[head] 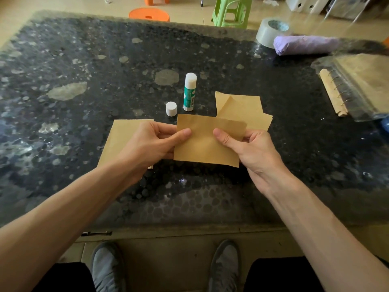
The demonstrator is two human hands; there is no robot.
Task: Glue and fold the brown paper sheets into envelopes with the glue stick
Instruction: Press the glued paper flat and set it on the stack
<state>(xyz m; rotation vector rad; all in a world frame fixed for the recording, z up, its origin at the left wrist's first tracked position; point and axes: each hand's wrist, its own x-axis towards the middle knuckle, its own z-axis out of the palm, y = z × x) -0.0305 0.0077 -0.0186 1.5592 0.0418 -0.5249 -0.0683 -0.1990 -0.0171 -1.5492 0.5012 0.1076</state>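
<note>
Both hands hold one folded brown paper piece (202, 144) just above the dark speckled table (84, 127). My left hand (153, 142) pinches its left edge, thumb on top. My right hand (250, 148) pinches its right side the same way. An uncapped glue stick (189, 92) with a green label stands upright behind the paper, and its white cap (171, 109) sits beside it on the left. A flat brown sheet (124, 138) lies under my left wrist. A small pile of folded brown pieces (242, 108) lies behind my right hand.
A plastic-wrapped spiral notebook (355, 85) lies at the table's right edge. A tape roll (271, 30) and a purple bundle (305, 45) sit at the far right. Orange stools (149, 14) and a green stool (231, 11) stand on the floor beyond the table.
</note>
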